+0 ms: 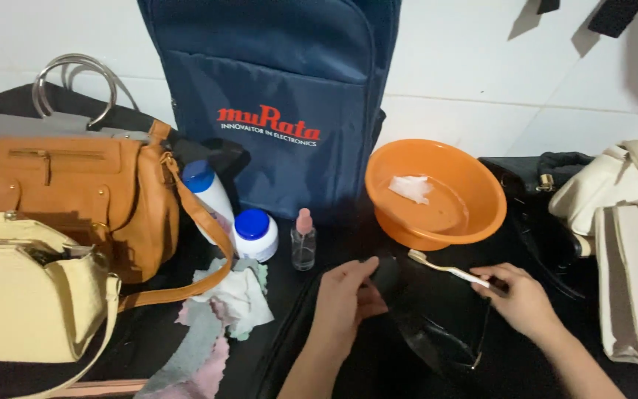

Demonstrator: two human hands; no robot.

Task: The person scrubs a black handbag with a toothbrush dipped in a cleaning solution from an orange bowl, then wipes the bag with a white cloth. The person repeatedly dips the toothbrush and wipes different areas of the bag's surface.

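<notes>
Left hand (345, 295) presses on black bag (437, 325), fingers bent over its edge, keeps bag steady on bench. Right hand (522, 295) pinches toothbrush (448, 270), bristles up near orange bowl (433, 193), easy dipping. Bottles, cloths (223, 310) wait close by.

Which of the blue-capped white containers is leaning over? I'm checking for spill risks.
The taller bottle, beside the tan handbag, tilts left against the bag's strap. The short, squat jar to its right stands upright on its base.
</notes>
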